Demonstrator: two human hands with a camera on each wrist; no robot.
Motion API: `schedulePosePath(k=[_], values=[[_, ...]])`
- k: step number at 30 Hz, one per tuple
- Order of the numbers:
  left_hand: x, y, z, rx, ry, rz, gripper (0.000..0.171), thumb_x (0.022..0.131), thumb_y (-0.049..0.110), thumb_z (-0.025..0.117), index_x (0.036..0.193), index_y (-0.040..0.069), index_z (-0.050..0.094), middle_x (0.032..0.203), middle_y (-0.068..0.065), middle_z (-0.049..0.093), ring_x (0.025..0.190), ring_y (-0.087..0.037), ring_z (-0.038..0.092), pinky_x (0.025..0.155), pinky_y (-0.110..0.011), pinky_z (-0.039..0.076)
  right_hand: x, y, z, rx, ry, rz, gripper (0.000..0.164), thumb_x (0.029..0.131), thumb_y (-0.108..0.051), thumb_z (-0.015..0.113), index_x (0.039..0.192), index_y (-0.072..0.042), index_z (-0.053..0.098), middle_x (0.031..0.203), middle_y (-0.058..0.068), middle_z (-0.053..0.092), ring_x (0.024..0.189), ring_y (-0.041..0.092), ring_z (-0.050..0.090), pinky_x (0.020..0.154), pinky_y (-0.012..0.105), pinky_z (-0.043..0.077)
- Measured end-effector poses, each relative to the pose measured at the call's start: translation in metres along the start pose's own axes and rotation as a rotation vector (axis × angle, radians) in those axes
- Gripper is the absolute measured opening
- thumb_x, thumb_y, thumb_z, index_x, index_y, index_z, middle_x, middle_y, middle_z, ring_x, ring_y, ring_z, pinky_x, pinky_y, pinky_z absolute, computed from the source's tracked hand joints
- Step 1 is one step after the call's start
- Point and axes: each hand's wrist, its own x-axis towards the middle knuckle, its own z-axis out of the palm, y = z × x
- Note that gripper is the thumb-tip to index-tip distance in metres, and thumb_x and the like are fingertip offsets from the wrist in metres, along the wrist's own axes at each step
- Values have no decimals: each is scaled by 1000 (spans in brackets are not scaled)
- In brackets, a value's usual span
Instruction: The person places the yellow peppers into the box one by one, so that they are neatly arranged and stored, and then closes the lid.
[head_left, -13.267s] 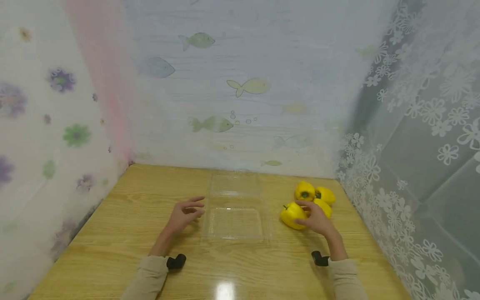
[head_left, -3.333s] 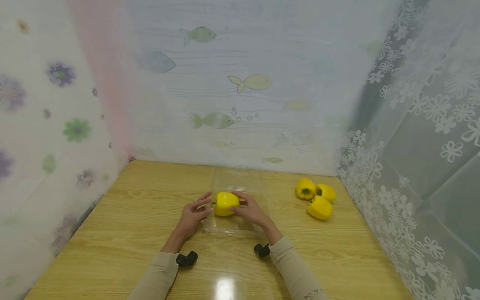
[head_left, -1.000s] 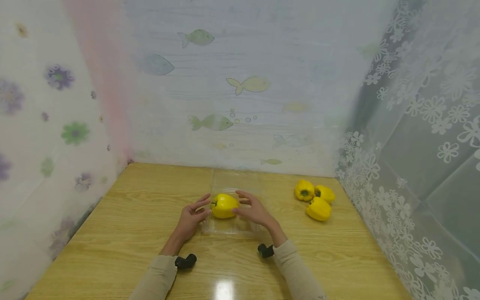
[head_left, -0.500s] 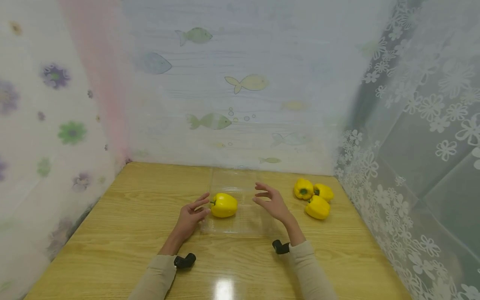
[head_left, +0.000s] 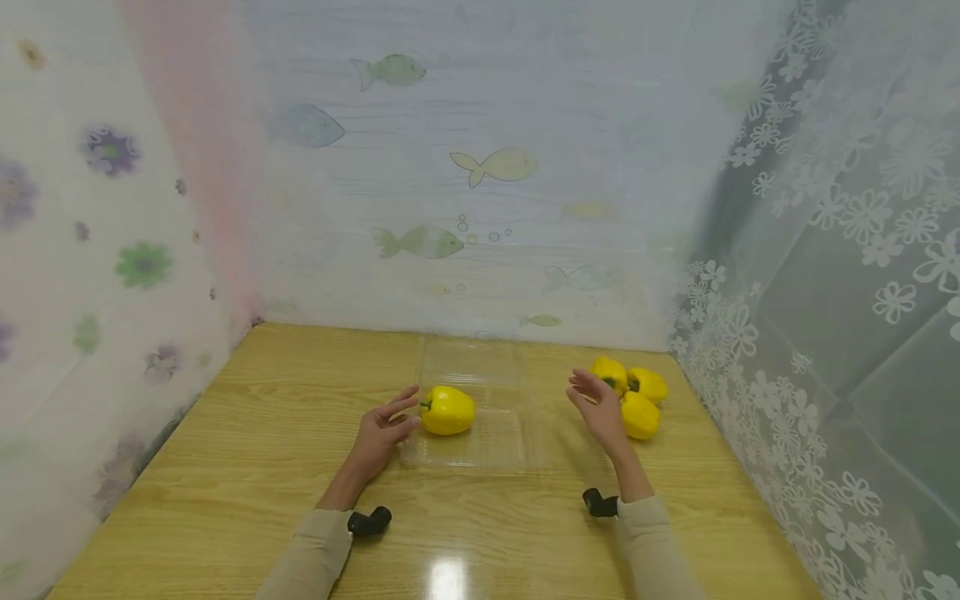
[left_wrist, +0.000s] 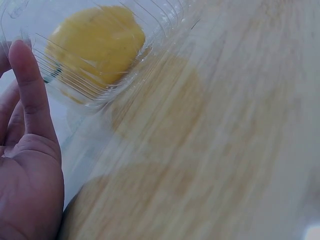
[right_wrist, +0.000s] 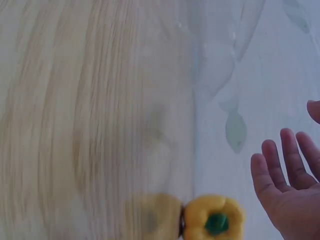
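A yellow bell pepper (head_left: 448, 411) lies on its side in the left half of a clear plastic clamshell container (head_left: 506, 437), its stem toward my left hand. The lid (head_left: 472, 358) is folded back, away from me. At the container's left wall is my left hand (head_left: 377, 435), its fingers extended; in the left wrist view the thumb (left_wrist: 31, 85) stands right at the ridged side. My right hand (head_left: 600, 414) is held in the air to the right of the container, empty, with fingers loosely extended. It partly covers the group of peppers behind it.
Three more yellow bell peppers sit together at the back right: one stem-forward (head_left: 613, 372), one at the right (head_left: 648, 385) and one in front (head_left: 642, 417). Patterned curtains hang around the wooden table (head_left: 225, 483) at the back and both sides.
Earlier my right hand brought a pepper from the right-hand group into the container. It has since let go and moved right, to beside the other peppers. My left hand stays at the container.
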Motion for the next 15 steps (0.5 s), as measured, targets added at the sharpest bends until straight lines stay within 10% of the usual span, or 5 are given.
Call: schedulePosePath(k=[9,15], values=[[-1,1,0,16,5,-7,48,96,7,70,140,-6,57,161,-12,40,79,-4,59,62,-18,50,-5,21,-42,-41,160,-39,45,101,-10,65,141,7,54,133,30,59,108,5,59,89,5,44],[0,1,0,27,3,-6,49,96,8,70,141,-6,57,162,-11,39,79,-4,59,62,-18,50,-7,31,-63,-72,256,-28,43,99,-5,66,139,8,55,137,23,56,124,21,51,105,30,48]])
